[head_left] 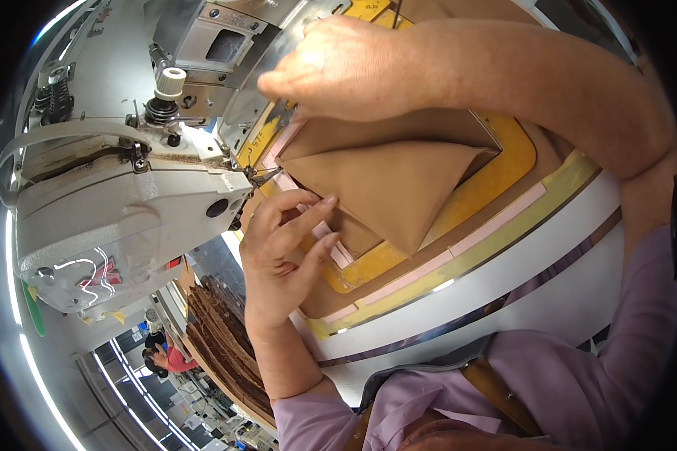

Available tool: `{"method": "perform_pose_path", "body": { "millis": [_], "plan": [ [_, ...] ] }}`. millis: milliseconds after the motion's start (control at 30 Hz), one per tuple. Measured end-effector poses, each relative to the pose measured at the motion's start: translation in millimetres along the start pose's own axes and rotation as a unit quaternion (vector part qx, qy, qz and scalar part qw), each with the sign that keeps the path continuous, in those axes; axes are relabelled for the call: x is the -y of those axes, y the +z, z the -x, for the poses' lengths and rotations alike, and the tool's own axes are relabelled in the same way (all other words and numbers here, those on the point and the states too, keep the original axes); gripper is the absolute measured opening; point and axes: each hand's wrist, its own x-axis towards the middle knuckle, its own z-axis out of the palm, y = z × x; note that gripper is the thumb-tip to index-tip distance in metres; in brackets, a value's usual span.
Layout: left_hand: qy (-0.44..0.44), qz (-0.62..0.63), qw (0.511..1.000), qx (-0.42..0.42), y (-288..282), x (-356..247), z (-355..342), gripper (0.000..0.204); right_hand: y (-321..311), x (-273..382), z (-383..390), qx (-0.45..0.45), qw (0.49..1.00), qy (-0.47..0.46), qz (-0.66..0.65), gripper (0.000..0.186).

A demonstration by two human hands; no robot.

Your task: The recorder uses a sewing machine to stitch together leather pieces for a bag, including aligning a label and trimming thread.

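A tan panel (376, 184), leather-like, lies with one corner folded over inside a yellow template frame (523, 154) edged with pink strips. Beside the panel's left edge is my left hand (282, 248), its fingers bent and thumb held apart, the fingertips at the edge by a pink strip; I see nothing gripped in it. My right hand (346, 71) reaches across the far side of the frame, back upward, with most fingers hidden beneath it. Whether it holds anything does not show. Between the hands, the sewing machine's needle area (259, 177) meets the panel's left corner.
The white sewing machine head (128, 218) fills the left side, with a thread tension knob (171, 84) above it. A stack of brown pieces (226, 346) lies below the machine. A white curved table edge (474, 301) runs close to my body. Another person (174, 359) sits far off.
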Motion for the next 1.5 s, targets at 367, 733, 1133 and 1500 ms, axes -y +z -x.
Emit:
{"method": "perform_pose_path", "body": {
  "millis": [367,733,1133,1500],
  "plan": [
    [-0.089,0.168,0.965,-0.179,-1,79,-15,0.018,-50,52,15,0.144,0.978,-0.092,-0.118,0.054],
    [0.002,0.063,0.993,-0.1,-3,86,-27,0.018,-57,38,3,0.235,0.972,0.02,0.017,0.032],
    [0.025,0.051,0.992,-0.115,0,89,-30,0.014,-42,69,14,0.263,0.959,-0.06,0.09,0.042],
    [0.01,0.05,0.993,-0.109,3,92,-30,0.019,-57,0,9,0.08,0.991,-0.103,0.038,0.02]
  ]
}}
